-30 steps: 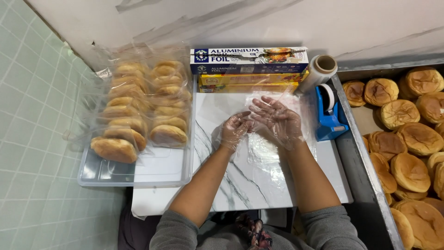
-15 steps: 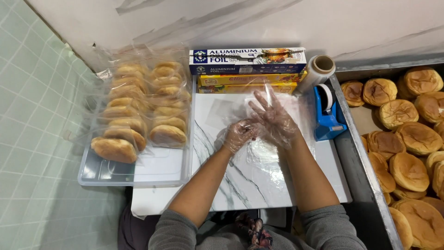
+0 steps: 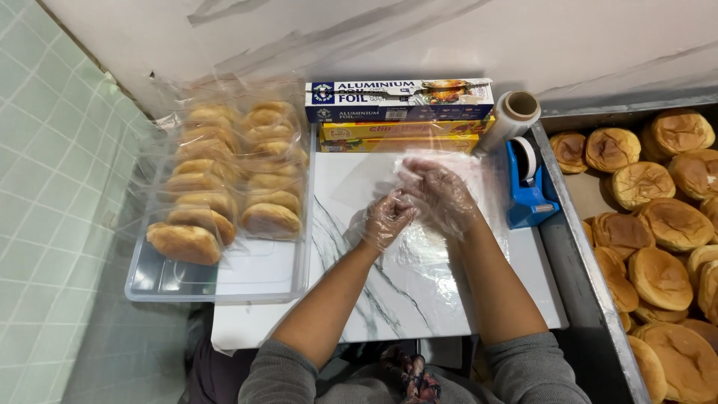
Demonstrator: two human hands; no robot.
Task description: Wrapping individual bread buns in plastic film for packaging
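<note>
Both my hands wear thin clear gloves and meet over a white marbled board. My left hand is curled, pinching a clear plastic bag that lifts off a small stack of clear bags lying flat on the board. My right hand grips the same bag at its far edge, fingers pointing left toward the left hand. The two hands nearly touch.
A clear tray at left holds two rows of bagged buns. Foil box and cling-film box lie at the back, with a film roll and a blue tape dispenser to the right. A metal tray of loose buns fills the right side.
My right hand lifted its spread fingers toward the boxes, then came down and closed on the bag. My left hand stayed curled at the bag's near side.
</note>
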